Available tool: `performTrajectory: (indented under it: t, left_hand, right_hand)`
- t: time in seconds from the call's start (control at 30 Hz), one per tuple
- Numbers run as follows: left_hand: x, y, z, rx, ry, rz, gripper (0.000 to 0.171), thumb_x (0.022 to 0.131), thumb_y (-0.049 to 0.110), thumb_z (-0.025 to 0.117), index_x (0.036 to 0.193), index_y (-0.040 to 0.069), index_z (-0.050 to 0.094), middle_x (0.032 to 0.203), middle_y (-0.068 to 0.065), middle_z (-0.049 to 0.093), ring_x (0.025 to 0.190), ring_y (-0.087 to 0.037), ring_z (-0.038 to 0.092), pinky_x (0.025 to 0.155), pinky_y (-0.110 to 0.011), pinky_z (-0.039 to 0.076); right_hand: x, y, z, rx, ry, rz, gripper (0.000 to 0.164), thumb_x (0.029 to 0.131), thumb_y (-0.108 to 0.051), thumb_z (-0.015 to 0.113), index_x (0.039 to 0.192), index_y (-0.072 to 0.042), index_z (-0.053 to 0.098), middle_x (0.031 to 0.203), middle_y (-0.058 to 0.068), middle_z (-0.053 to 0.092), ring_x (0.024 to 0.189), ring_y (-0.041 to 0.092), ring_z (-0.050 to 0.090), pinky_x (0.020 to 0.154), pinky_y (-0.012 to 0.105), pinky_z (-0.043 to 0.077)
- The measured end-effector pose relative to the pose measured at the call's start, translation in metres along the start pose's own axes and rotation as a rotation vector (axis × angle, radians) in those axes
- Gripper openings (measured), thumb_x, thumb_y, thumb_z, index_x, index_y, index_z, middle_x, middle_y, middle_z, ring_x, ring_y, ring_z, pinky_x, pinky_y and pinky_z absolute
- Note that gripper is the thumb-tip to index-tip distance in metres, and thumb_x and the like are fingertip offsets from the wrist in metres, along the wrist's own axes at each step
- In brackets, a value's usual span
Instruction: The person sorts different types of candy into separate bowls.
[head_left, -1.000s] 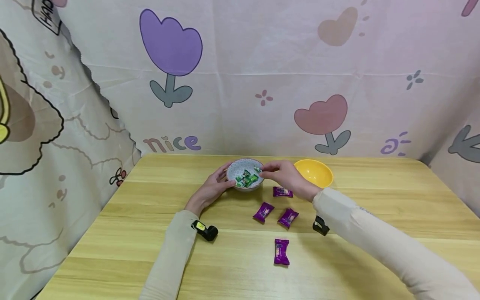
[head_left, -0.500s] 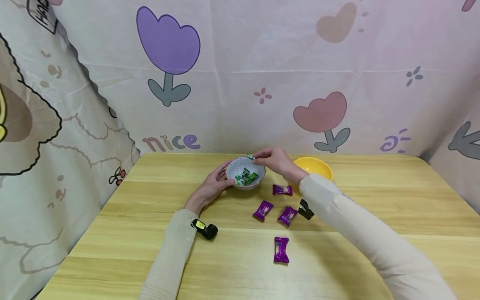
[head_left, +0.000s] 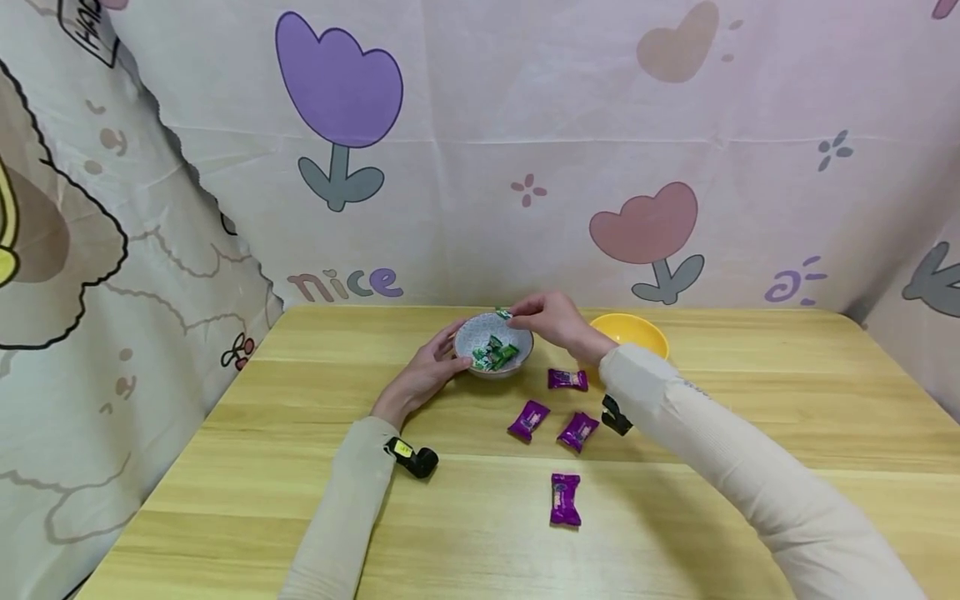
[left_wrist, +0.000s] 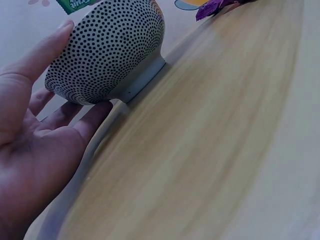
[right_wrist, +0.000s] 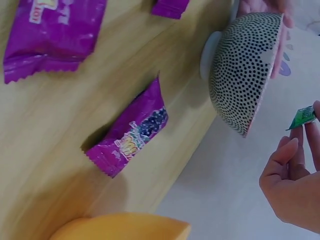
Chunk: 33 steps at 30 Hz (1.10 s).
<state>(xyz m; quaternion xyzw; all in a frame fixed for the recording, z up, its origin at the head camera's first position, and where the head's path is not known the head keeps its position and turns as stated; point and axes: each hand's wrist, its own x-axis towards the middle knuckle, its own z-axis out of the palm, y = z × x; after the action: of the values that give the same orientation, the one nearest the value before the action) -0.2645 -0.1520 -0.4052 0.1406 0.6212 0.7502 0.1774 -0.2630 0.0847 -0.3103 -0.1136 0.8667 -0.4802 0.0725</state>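
My left hand (head_left: 420, 375) grips the left side of a speckled bowl (head_left: 477, 335), its thumb at the rim and its fingers low against the outside. Dark dots cover the bowl's outer wall (left_wrist: 117, 47) in the left wrist view, and its foot appears to stand on the table. Several green-wrapped candies (head_left: 495, 353) lie inside it. Above the bowl's far right rim, my right hand (head_left: 555, 321) pinches another green-wrapped candy (head_left: 503, 313) between thumb and fingers. That candy (right_wrist: 303, 117) is apart from the bowl in the right wrist view.
Several purple-wrapped candies, one nearest the front (head_left: 565, 500) and one nearest the bowls (head_left: 567, 379), lie on the wooden table (head_left: 262, 467). A yellow bowl (head_left: 637, 332) stands right of the speckled one, partly behind my right wrist. Behind the table hangs a printed cloth (head_left: 465, 100).
My right hand has moved up and slightly left with the pinched candy, from inside the bowl's right edge to above its far rim. My left hand keeps its hold on the bowl.
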Motion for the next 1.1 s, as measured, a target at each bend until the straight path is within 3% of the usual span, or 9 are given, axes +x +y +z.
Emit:
performTrajectory:
  t: [0.13,0.27,0.43,0.6,1.1]
  left_hand:
    - [-0.0014,-0.0001,-0.0007,0.011,-0.015,0.023,0.078,0.091,0.000,0.063,0.155,0.011,0.019,0.157,-0.017,0.015,0.143,-0.031,0.017,0.112,-0.040,0.028]
    - [-0.0039,0.0004,-0.0018,0.026,-0.023,0.047,0.083,0.088,0.009,0.070,0.155,0.011,0.020,0.157,-0.020,0.014,0.143,-0.033,0.017,0.110,-0.037,0.031]
    - [-0.0042,0.0009,-0.0016,0.008,-0.003,0.026,0.080,0.090,-0.001,0.063,0.155,0.011,0.019,0.157,-0.018,0.014,0.143,-0.032,0.016,0.111,-0.040,0.029]
    - [-0.0016,0.0007,-0.0014,0.000,0.024,-0.001,0.077,0.091,-0.009,0.055,0.155,0.011,0.017,0.158,-0.016,0.014,0.144,-0.029,0.016,0.112,-0.041,0.026]
    - [-0.0010,0.0009,0.0013,0.012,0.024,-0.007,0.077,0.090,-0.006,0.057,0.155,0.011,0.019,0.158,-0.016,0.014,0.144,-0.030,0.016,0.112,-0.040,0.026]
  right_hand:
    - [0.0010,-0.0028,-0.0014,-0.006,0.000,-0.004,0.027,0.092,-0.017,0.067,0.114,-0.003,0.070,0.113,0.012,0.066,0.104,0.027,0.056,0.090,0.037,0.050]
    - [0.0012,-0.0051,-0.0032,-0.008,-0.014,-0.020,0.035,0.093,-0.019,0.066,0.125,-0.005,0.064,0.126,0.013,0.061,0.116,0.030,0.052,0.097,0.042,0.047]
    - [0.0008,-0.0052,-0.0040,-0.022,-0.025,-0.024,0.041,0.095,-0.020,0.063,0.132,-0.005,0.058,0.137,0.014,0.054,0.128,0.032,0.045,0.103,0.046,0.041]
    - [0.0009,-0.0045,-0.0038,-0.015,-0.008,-0.023,0.039,0.095,-0.019,0.062,0.131,-0.004,0.060,0.137,0.013,0.054,0.129,0.031,0.045,0.104,0.045,0.040]
    - [-0.0007,0.0016,-0.0060,0.032,-0.026,-0.038,0.037,0.095,-0.014,0.061,0.130,-0.002,0.060,0.131,0.014,0.058,0.121,0.030,0.050,0.100,0.042,0.044]
